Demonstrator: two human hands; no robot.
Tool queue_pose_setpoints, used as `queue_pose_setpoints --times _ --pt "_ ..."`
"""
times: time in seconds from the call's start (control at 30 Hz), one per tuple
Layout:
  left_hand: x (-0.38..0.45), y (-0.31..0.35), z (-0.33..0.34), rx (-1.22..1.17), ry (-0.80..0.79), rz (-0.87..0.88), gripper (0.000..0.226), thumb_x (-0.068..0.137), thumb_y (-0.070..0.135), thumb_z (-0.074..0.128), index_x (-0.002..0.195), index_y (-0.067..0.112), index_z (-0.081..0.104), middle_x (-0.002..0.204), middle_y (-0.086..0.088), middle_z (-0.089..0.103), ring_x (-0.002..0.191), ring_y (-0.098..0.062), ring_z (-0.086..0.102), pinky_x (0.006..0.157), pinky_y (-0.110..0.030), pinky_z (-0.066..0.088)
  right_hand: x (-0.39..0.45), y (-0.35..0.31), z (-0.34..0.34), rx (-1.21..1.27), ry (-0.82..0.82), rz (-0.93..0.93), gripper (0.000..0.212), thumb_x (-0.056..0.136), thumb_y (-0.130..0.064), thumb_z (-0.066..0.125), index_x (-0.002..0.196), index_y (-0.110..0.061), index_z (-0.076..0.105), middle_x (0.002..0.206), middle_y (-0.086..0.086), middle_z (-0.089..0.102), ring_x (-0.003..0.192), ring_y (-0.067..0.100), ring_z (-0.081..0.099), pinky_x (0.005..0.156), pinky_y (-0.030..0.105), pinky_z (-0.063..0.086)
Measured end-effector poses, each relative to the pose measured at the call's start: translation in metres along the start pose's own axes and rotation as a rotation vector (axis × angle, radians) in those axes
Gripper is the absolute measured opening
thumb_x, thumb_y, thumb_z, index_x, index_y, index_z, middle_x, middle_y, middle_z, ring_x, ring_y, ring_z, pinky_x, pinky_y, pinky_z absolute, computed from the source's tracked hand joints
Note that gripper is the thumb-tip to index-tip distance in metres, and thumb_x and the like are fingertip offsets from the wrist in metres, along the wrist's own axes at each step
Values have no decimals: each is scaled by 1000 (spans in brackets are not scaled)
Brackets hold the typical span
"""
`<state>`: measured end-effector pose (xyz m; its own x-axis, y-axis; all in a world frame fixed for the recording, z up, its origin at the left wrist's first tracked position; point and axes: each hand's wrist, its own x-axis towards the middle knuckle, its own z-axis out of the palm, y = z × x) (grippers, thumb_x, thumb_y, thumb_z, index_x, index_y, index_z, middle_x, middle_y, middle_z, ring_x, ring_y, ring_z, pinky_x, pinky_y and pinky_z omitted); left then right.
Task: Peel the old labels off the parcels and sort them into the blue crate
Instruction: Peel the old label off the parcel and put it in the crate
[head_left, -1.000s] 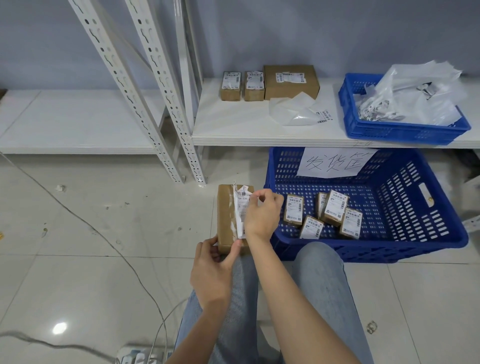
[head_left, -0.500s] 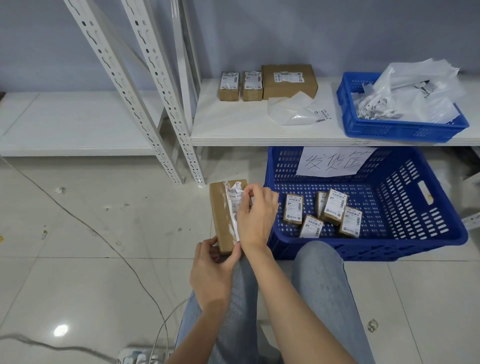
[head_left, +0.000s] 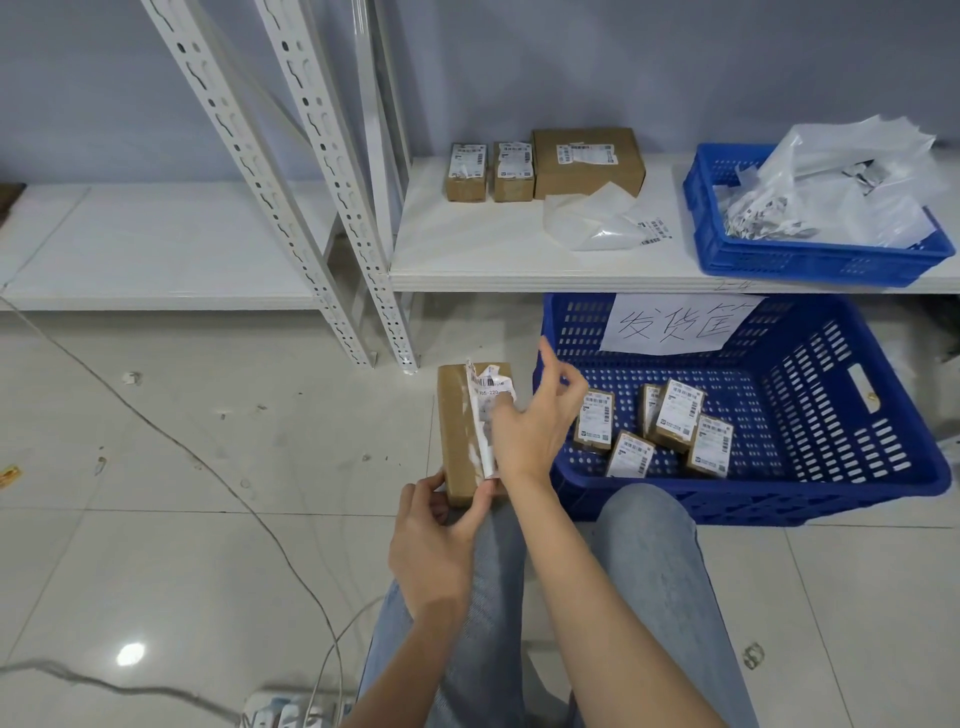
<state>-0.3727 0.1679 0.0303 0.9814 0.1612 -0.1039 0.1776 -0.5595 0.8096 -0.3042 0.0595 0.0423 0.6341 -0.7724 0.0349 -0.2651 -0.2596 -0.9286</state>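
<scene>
Sitting in blue crate — five parcels

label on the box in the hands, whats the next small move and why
Probably pull the label on toward its lower edge. It is crumpled and lifted along the top, yet its lower part looks stuck to the parcel. The left hand grips the parcel's near end, steadying it, and the right hand is on the label with its fingers partly spread, so it may need a firmer pinch first.
</scene>
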Motion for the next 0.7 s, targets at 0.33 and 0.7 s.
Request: queue_pose_setpoints --times 0.33,0.7 --pt "0 -1 -1 3 -3 12 74 63 80 49 108 24 67 90 18 61 77 8 59 61 -7 35 0 -2 3 -54 -73 -95 18 85 3 60 85 -16 63 104 -12 42 101 10 50 72 11 42" --pt "-1 0 -2 1 -23 22 72 62 78 51 106 23 66 90 20 61 75 8 59 60 -6 37 -4 -6 -3 103 -13 -48 20 80 1 65 66 -12 57 93 -11 45 87 2 51 75 6 40"
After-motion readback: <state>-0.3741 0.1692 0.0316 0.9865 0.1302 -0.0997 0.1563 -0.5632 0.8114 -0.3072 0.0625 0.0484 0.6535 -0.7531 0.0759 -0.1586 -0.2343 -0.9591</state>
